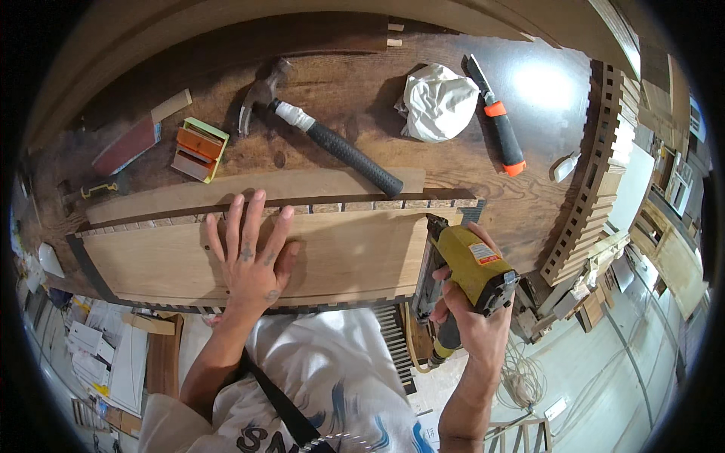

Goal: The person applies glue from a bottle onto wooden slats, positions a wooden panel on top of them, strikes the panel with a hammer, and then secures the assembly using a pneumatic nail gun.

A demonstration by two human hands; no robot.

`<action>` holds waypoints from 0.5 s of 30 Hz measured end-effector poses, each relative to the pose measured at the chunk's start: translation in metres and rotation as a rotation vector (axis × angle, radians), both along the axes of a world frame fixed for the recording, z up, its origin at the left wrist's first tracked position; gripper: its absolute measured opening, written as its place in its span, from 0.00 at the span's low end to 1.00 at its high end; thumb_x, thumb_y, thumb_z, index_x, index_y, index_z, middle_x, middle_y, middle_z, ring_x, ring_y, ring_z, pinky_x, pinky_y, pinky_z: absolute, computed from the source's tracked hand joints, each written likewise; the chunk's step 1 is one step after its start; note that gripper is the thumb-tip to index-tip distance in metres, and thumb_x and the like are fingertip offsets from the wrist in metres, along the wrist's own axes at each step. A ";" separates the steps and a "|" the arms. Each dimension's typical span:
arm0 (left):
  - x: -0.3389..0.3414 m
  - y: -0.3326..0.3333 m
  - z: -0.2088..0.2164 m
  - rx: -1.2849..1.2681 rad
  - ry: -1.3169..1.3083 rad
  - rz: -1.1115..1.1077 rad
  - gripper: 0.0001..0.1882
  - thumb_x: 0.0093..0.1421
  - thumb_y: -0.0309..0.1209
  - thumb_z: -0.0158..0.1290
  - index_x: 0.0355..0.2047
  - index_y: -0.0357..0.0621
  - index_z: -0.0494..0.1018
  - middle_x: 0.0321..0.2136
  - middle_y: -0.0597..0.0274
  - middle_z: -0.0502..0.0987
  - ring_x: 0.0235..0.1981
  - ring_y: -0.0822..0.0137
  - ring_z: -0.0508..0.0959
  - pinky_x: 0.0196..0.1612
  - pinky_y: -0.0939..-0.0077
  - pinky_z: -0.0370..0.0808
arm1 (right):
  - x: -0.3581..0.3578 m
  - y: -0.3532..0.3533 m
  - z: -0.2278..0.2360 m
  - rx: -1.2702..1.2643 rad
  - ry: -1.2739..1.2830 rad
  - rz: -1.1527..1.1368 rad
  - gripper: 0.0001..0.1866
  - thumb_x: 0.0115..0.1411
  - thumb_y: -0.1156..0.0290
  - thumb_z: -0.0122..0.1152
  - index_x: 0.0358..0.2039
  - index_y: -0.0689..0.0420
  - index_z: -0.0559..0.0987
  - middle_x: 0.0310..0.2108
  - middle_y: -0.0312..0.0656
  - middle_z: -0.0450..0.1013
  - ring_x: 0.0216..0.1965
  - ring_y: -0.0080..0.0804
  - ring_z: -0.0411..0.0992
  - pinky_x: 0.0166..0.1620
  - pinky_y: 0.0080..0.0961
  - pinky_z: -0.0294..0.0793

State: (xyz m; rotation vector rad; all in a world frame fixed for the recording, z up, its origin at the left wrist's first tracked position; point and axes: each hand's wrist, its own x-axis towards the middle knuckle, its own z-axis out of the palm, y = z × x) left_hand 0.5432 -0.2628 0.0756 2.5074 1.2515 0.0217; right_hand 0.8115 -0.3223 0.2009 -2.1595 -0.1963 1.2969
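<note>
My left hand lies flat with spread fingers on a light wooden panel, its fingertips near the panel's far edge. A row of small notched blocks and dark edging runs along that edge. In my right hand is a yellow and black pneumatic nailer, gripped by its handle. Its nose is over the panel's right end, close to the far edge; I cannot tell whether it touches the wood. A thin wooden strip lies just beyond the panel.
On the dark wooden table lie a claw hammer, a crumpled white cloth, an orange-black utility knife and an open small box. A notched wooden piece edges the right side. A coiled hose lies on the floor.
</note>
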 end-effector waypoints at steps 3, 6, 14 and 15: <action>-0.009 0.003 0.003 0.003 -0.016 0.049 0.25 0.67 0.42 0.47 0.63 0.52 0.65 0.66 0.48 0.59 0.67 0.46 0.57 0.68 0.41 0.44 | -0.003 0.003 0.002 -0.024 0.005 -0.024 0.37 0.51 0.85 0.55 0.64 0.60 0.63 0.31 0.42 0.76 0.18 0.25 0.73 0.21 0.19 0.75; -0.065 0.014 -0.002 0.104 0.014 0.223 0.27 0.70 0.42 0.43 0.64 0.43 0.63 0.67 0.45 0.57 0.68 0.45 0.56 0.68 0.43 0.46 | -0.007 0.001 0.002 0.000 0.031 -0.018 0.37 0.51 0.85 0.56 0.65 0.60 0.63 0.31 0.43 0.76 0.18 0.26 0.74 0.21 0.19 0.74; -0.194 0.041 -0.015 0.230 0.103 0.475 0.29 0.72 0.45 0.32 0.66 0.41 0.60 0.67 0.44 0.56 0.68 0.44 0.55 0.68 0.45 0.47 | -0.027 0.007 -0.002 0.011 0.021 -0.003 0.38 0.51 0.85 0.57 0.65 0.61 0.61 0.31 0.43 0.76 0.19 0.27 0.75 0.21 0.20 0.75; -0.194 0.043 -0.016 0.228 0.101 0.468 0.29 0.72 0.45 0.32 0.65 0.40 0.60 0.67 0.44 0.56 0.68 0.44 0.55 0.67 0.46 0.48 | -0.028 0.007 -0.002 0.004 0.021 -0.012 0.38 0.51 0.85 0.57 0.65 0.61 0.61 0.31 0.43 0.76 0.19 0.27 0.75 0.21 0.20 0.74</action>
